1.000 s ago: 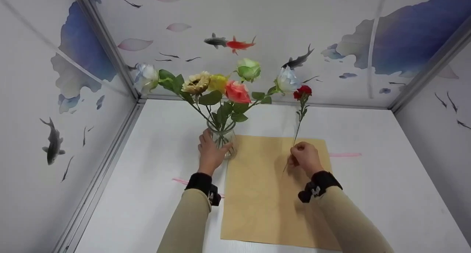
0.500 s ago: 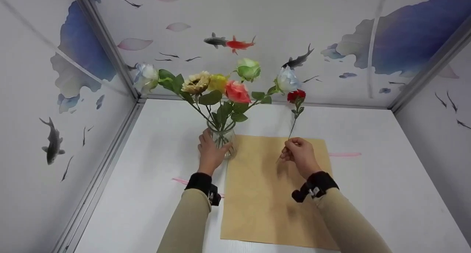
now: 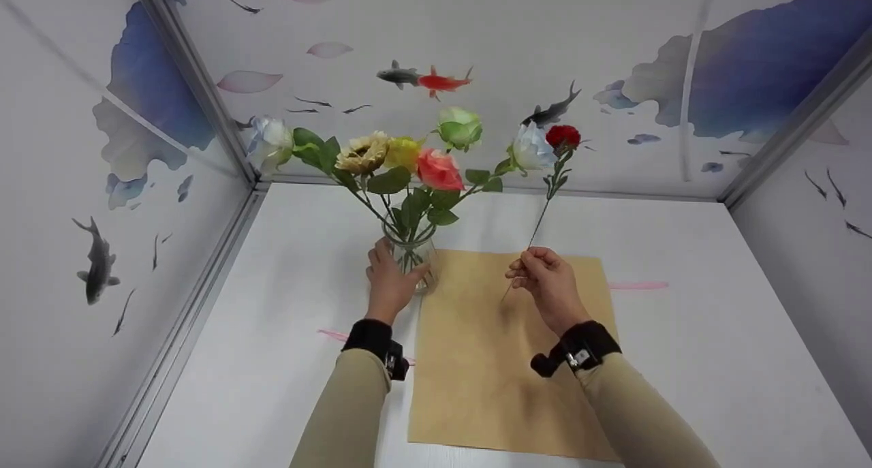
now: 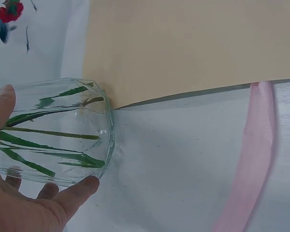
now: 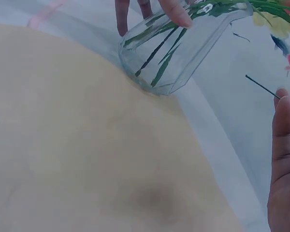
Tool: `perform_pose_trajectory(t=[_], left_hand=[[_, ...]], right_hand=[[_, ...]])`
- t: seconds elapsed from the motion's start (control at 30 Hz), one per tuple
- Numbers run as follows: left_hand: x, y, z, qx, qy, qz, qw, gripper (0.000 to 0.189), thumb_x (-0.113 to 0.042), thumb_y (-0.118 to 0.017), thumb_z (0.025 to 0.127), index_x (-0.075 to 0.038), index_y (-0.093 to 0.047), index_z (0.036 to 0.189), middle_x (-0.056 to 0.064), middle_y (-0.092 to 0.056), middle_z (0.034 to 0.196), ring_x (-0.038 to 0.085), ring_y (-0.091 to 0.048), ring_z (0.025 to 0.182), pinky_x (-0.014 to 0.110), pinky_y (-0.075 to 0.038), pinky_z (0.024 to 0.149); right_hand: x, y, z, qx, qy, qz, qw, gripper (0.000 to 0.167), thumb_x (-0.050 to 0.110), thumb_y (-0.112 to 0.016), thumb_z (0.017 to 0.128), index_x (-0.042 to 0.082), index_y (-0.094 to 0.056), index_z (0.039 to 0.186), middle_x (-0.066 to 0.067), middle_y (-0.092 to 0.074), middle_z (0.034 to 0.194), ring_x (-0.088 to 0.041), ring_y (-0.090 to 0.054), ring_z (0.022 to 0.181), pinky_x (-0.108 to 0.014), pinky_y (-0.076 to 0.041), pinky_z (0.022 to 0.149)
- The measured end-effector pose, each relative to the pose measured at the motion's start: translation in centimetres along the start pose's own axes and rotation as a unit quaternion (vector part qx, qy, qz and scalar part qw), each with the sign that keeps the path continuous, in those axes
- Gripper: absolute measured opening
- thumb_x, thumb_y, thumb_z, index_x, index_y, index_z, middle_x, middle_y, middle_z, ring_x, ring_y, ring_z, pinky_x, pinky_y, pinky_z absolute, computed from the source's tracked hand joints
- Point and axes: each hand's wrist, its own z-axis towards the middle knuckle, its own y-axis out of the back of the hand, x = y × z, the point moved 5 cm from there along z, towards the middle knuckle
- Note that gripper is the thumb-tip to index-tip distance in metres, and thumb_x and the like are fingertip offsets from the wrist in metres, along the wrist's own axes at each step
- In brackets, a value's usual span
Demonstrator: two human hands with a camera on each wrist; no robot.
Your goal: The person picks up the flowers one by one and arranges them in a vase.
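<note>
My left hand [image 3: 393,284] grips the clear glass vase [image 4: 63,145], thumb on one side and fingers on the other. Several green stems [image 4: 53,130] stand inside it. Out of its mouth spread a coral rose [image 3: 439,169], a beige sunflower [image 3: 364,153], a yellow flower [image 3: 403,153], a green rose [image 3: 460,129] and pale blue roses [image 3: 533,146]. My right hand [image 3: 550,284], to the right of the vase, pinches the thin stem of a red carnation [image 3: 563,136] between thumb and fingers. The carnation tilts up and away, its stem's lower end [image 5: 261,85] poking free below the fingers.
A sheet of brown paper [image 3: 504,386] lies on the white table [image 3: 715,359] under my right hand, one edge by the vase. Pink ribbon [image 4: 251,154] shows beyond the paper on both sides. Printed white panels [image 3: 579,39] enclose the table at the back and sides.
My right hand has moved left and away from me with the carnation, rising off the paper. The flower head dipped, then rose beside the pale blue rose. My left hand and the vase stayed still.
</note>
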Motion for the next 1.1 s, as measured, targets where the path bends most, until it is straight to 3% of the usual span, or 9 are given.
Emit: perform_pose_trajectory(t=[0.27, 0.6, 0.77, 1.1], left_hand=[[-0.1, 0.0, -0.1, 0.002, -0.003, 0.003, 1.0000, 0.093, -0.034, -0.081, 0.088, -0.001, -0.023, 0.153, 0.027, -0.030, 0.151, 0.050, -0.032, 0.137, 0.058, -0.030, 0.114], [0.0, 0.0, -0.1, 0.008, -0.005, 0.004, 0.9999, 0.094, -0.034, -0.080, 0.090, 0.000, -0.021, 0.154, 0.028, -0.027, 0.153, 0.049, -0.029, 0.141, 0.057, -0.027, 0.115], [0.0, 0.0, -0.1, 0.014, 0.009, -0.002, 0.9999, 0.093, -0.034, -0.079, 0.090, -0.002, -0.020, 0.155, 0.026, -0.025, 0.155, 0.051, -0.026, 0.142, 0.058, -0.029, 0.115], [-0.1, 0.0, -0.1, 0.010, 0.015, 0.005, 0.9998, 0.093, -0.034, -0.080, 0.089, -0.003, -0.021, 0.154, 0.025, -0.027, 0.154, 0.049, -0.030, 0.140, 0.057, -0.031, 0.114]], right_hand=[[0.5, -0.9, -0.3, -0.012, 0.033, -0.003, 0.9994, 0.011, 0.009, -0.067, 0.100, 0.002, -0.061, 0.104, -0.006, -0.065, 0.089, -0.018, -0.059, 0.083, -0.026, -0.047, 0.071], [1.2, -2.1, -0.8, 0.003, 0.062, 0.013, 0.9980, 0.010, 0.007, -0.069, 0.098, 0.001, -0.062, 0.102, -0.007, -0.065, 0.086, -0.018, -0.060, 0.079, -0.026, -0.049, 0.071], [1.4, -2.9, -1.0, 0.023, 0.066, 0.011, 0.9975, 0.014, 0.006, -0.070, 0.096, -0.001, -0.060, 0.101, -0.011, -0.070, 0.085, -0.017, -0.064, 0.076, -0.025, -0.051, 0.067], [1.6, -3.9, -1.5, 0.055, 0.078, -0.100, 0.9904, 0.020, 0.015, -0.068, 0.100, -0.001, -0.059, 0.107, -0.017, -0.071, 0.091, -0.021, -0.065, 0.079, -0.028, -0.052, 0.069]])
